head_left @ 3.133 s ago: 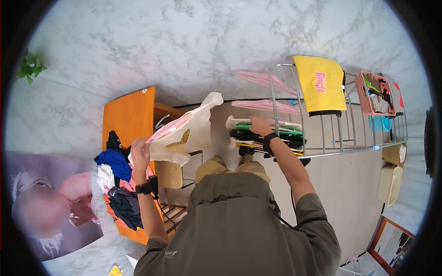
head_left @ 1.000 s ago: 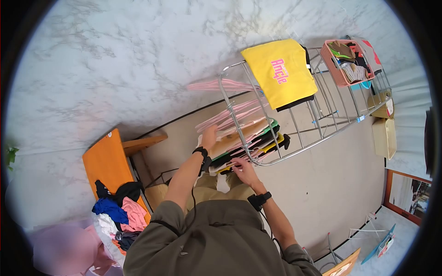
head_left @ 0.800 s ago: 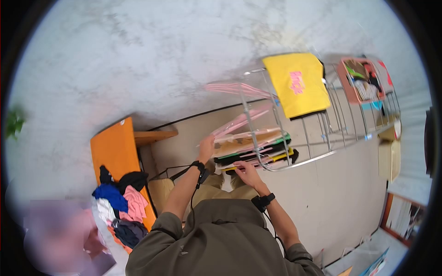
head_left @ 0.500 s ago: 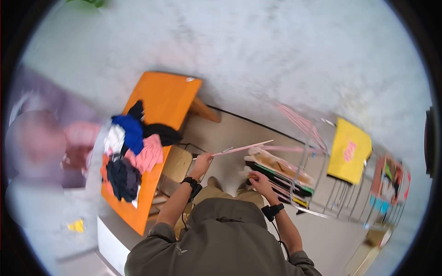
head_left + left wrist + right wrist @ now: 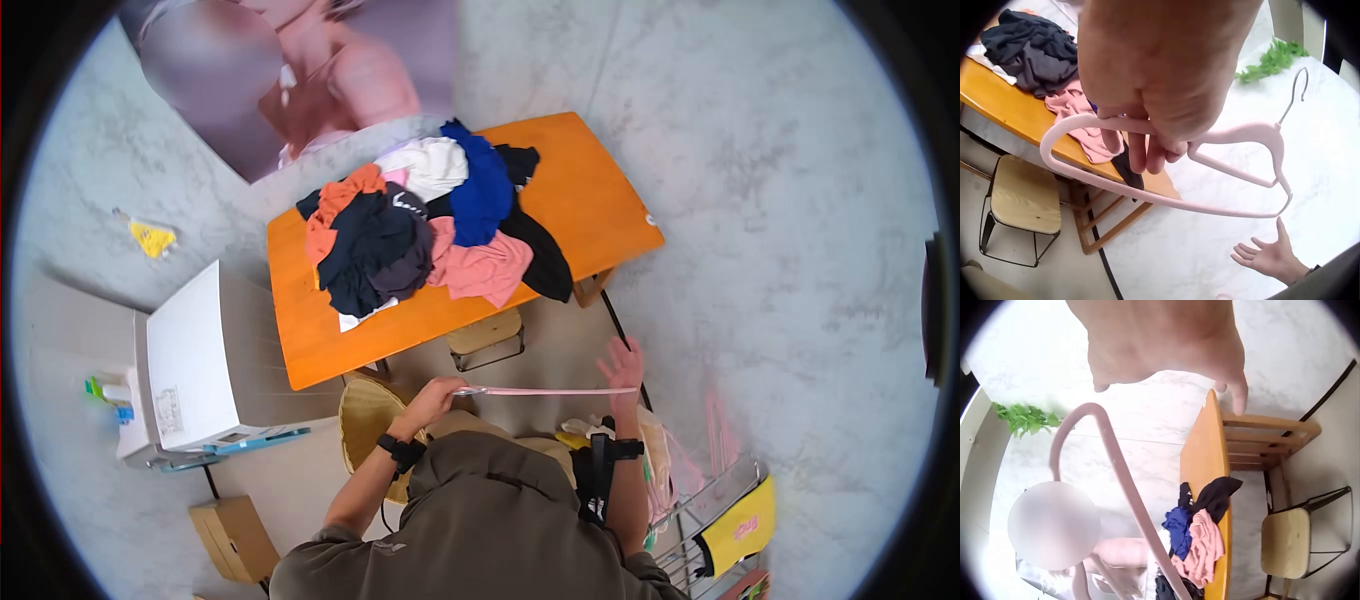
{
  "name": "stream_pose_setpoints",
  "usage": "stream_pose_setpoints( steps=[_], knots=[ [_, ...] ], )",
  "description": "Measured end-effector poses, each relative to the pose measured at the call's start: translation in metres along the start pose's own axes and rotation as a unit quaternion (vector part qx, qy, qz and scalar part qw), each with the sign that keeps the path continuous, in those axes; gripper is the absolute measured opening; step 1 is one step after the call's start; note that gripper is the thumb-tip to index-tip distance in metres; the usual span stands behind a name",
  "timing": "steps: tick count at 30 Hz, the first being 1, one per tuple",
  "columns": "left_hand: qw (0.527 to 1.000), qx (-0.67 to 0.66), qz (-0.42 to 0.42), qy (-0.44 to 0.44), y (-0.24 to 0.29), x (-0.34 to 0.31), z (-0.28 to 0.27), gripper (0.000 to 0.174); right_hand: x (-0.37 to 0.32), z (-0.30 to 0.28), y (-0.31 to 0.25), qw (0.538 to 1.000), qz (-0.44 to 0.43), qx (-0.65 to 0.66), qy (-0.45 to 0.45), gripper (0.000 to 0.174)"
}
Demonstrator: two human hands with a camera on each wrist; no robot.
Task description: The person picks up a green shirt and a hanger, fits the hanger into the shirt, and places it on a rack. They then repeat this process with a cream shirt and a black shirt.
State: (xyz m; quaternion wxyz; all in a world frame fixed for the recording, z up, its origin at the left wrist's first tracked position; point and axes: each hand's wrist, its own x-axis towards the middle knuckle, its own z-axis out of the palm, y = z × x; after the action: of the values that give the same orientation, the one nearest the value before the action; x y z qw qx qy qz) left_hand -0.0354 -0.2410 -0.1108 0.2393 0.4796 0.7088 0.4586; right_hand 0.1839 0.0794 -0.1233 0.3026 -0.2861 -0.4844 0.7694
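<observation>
My left hand point(image 5: 436, 397) grips a bare pink hanger point(image 5: 545, 391) by one bar. Seen from the left wrist, the fingers of that hand point(image 5: 1166, 87) curl round the bar of the hanger point(image 5: 1172, 203), whose metal hook sticks out at the right. My right hand point(image 5: 624, 366) is raised by the far end of the hanger, fingers spread; the left wrist view shows this hand point(image 5: 1275, 257) apart from the hanger. In the right wrist view the hanger point(image 5: 1129, 481) hangs below the right hand point(image 5: 1166, 340).
An orange table point(image 5: 590, 190) carries heaped clothes point(image 5: 380, 240), with a stool point(image 5: 487, 335) at its near side. A woven basket point(image 5: 365, 425) stands left of my legs. Lower right is a metal rack point(image 5: 690, 560) with hung clothes and a yellow cloth point(image 5: 742, 527).
The view has swung left towards the table. My left hand has brought a pink hanger away from the rack, and my right hand has left the hung clothes and now spreads its fingers.
</observation>
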Motion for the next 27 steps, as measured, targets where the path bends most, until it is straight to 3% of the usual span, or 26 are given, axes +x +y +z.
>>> stream_pose_setpoints(
  steps=[1, 3, 6, 8, 10, 12, 13, 15, 18, 21, 24, 26, 27],
  knots=[
    [0.999, -0.019, -0.032, -0.017, -0.005, -0.001, -0.009, 0.012, 0.006, 0.017, 0.002, 1.000, 0.003, -0.011, -0.009, 0.061],
    [0.997, -0.042, -0.060, -0.023, -0.020, -0.001, -0.025, 0.008, 0.017, 0.053, 0.007, 0.964, 0.108, 0.241, -0.029, 0.061],
    [0.996, -0.064, -0.067, 0.001, -0.030, -0.002, -0.045, 0.004, 0.029, 0.102, 0.009, 0.936, 0.133, 0.324, -0.041, 0.064],
    [0.998, 0.007, -0.041, 0.041, -0.031, -0.005, -0.065, 0.005, 0.037, 0.127, 0.014, 0.938, 0.123, 0.322, -0.035, 0.062],
    [0.996, 0.004, -0.071, 0.059, -0.049, -0.019, -0.070, 0.006, 0.047, 0.142, 0.020, 0.940, 0.111, 0.320, -0.030, 0.061],
    [0.991, 0.006, -0.103, 0.080, -0.060, -0.033, -0.081, 0.007, 0.069, 0.159, 0.022, 0.961, 0.090, 0.258, 0.027, 0.048],
    [0.990, -0.003, -0.111, 0.083, -0.062, -0.040, -0.086, 0.009, 0.079, 0.168, 0.026, 0.962, 0.097, 0.253, 0.018, 0.048],
    [0.987, -0.011, -0.124, 0.098, -0.061, -0.047, -0.091, 0.012, 0.096, 0.190, 0.032, 0.985, 0.125, 0.122, 0.000, 0.030],
    [0.977, 0.020, -0.150, 0.149, -0.052, -0.054, -0.094, 0.016, 0.108, 0.237, 0.041, 0.971, 0.162, 0.109, -0.139, 0.018],
    [0.965, 0.055, -0.119, 0.229, -0.048, -0.049, -0.092, 0.020, 0.133, 0.266, 0.084, 0.943, 0.196, 0.155, -0.218, 0.017],
    [0.955, 0.105, -0.169, 0.221, -0.050, -0.056, -0.104, 0.025, 0.166, 0.305, 0.116, 0.937, 0.209, 0.129, -0.250, 0.019],
    [0.928, -0.006, -0.261, 0.266, -0.049, -0.066, -0.109, 0.027, 0.183, 0.338, 0.125, 0.928, 0.216, 0.097, -0.288, 0.023],
    [0.925, -0.003, -0.265, 0.273, -0.045, -0.072, -0.112, 0.027, 0.189, 0.353, 0.134, 0.932, 0.221, 0.032, -0.284, 0.031]
  ],
)
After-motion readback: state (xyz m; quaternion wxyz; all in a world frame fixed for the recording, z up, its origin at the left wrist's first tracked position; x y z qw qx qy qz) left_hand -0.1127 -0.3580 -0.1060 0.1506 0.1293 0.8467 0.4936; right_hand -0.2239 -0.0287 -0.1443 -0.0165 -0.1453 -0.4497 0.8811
